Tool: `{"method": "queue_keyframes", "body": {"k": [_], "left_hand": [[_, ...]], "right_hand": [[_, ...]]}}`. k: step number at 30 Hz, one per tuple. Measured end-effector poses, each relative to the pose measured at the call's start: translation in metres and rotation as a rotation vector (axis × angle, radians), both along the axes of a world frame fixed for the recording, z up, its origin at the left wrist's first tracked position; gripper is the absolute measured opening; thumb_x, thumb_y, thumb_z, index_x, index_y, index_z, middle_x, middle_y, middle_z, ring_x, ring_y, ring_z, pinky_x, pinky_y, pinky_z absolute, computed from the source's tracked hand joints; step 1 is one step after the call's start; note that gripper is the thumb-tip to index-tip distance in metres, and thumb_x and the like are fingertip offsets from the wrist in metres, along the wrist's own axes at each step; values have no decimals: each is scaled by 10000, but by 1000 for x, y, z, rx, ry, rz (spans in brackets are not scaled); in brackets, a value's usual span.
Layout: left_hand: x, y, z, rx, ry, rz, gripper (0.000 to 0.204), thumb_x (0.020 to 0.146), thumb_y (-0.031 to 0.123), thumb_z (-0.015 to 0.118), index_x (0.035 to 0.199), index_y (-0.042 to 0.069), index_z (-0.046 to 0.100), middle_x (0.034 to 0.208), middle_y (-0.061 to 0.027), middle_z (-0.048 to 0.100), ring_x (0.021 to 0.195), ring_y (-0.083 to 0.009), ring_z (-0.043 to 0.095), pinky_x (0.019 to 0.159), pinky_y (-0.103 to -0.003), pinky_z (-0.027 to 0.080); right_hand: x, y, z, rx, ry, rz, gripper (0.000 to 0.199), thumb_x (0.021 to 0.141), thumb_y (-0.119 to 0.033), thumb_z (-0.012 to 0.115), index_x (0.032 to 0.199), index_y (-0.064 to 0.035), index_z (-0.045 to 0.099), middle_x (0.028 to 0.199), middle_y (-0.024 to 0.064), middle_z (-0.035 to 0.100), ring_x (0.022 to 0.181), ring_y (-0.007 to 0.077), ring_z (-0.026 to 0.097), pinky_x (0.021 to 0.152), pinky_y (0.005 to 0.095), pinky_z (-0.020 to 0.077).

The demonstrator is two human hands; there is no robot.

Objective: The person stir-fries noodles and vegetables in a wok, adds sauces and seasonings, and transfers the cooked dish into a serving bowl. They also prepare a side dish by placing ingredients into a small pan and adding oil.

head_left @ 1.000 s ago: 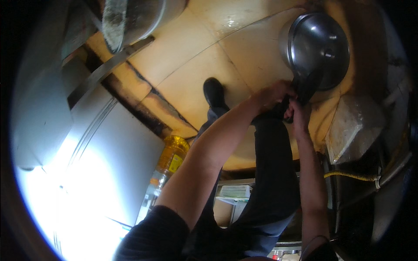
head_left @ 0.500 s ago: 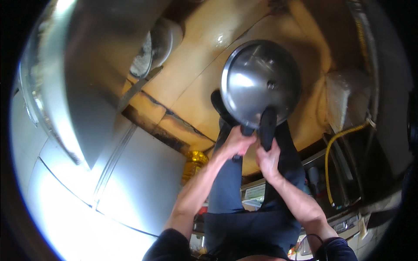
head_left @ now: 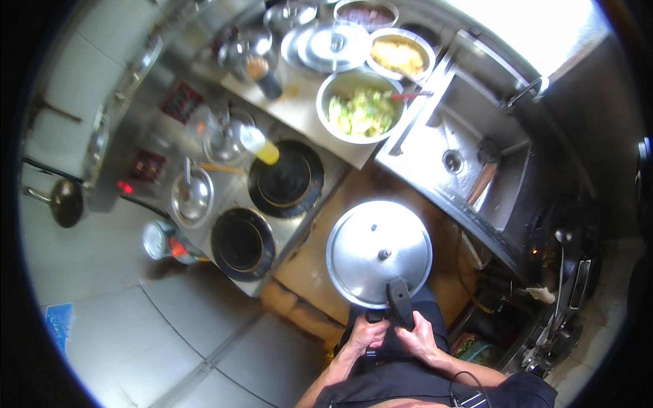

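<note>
- The pressure cooker's (head_left: 379, 251) body is hiding beneath its lid, above the floor beside the bench (head_left: 299, 102).
- One cooker, two burners (head_left: 286, 178).
- The left hand (head_left: 367, 334) and right hand (head_left: 416, 338) are both clamping fingers around its two black handles (head_left: 398, 304).

The pressure cooker (head_left: 379, 253) is a round vessel of dull silver metal, seen from straight above, so its lid fills the view as a broad disc with a raised rim and a small knob-like valve at the centre. The lid sits closed on the pot. Two black handles (head_left: 398, 306) (one long and thick, one shorter beside it) jut from the rim at about 6 o'clock. It is held level in the air, above tan floor, at 4 o'clock from the two dark burner rings.
</note>
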State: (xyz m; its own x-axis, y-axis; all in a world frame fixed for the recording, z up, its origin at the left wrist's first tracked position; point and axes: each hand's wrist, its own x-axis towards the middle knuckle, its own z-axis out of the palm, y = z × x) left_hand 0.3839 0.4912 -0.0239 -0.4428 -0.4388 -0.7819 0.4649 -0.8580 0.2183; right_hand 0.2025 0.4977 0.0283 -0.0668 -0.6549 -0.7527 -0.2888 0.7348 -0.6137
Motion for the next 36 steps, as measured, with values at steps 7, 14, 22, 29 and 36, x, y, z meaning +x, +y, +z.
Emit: {"method": "queue_keyframes", "body": {"k": [7, 14, 22, 29, 36], "left_hand": [[15, -95, 117, -218, -77, -120, 184, 970, 89, 699, 893, 73, 532, 558, 38, 402, 402, -60, 356, 364, -256, 273], [13, -224, 177, -383, -224, -65, 149, 970, 47, 694, 972, 75, 547, 627, 60, 431, 426, -39, 366, 353, -227, 278], [-3, -389, 226, -465, -500, -107, 169, 964, 69, 684, 915, 93, 524, 618, 56, 429, 427, -40, 385, 349, -223, 291], [5, -521, 235, -526, -605, -127, 130, 973, 66, 675, 937, 80, 551, 621, 62, 430, 435, -41, 381, 356, -223, 294], [26, -638, 228, -583, -710, -227, 103, 967, 60, 681, 949, 78, 581, 637, 74, 432, 457, -37, 383, 380, -226, 290]], "right_hand": [[-30, -84, 112, -250, -305, -109, 275, 897, -53, 752, 1140, -39, 623, 796, -22, 608, 578, 41, 499, 479, 242, 384], [-138, -188, 155, -484, -340, -343, 209, 917, -106, 721, 1071, -47, 592, 656, -36, 531, 449, 55, 470, 396, 252, 361], [-240, -251, 98, -383, -114, -688, 154, 922, -75, 670, 962, -34, 527, 590, -14, 473, 368, 87, 437, 326, 271, 360], [-255, -259, 39, -263, -51, -823, 193, 914, -116, 661, 944, -57, 480, 604, -25, 451, 390, 62, 410, 330, 259, 355], [-213, -275, 21, -162, -51, -980, 186, 891, -109, 668, 898, -61, 488, 617, -9, 473, 403, 83, 433, 323, 274, 362]]}}
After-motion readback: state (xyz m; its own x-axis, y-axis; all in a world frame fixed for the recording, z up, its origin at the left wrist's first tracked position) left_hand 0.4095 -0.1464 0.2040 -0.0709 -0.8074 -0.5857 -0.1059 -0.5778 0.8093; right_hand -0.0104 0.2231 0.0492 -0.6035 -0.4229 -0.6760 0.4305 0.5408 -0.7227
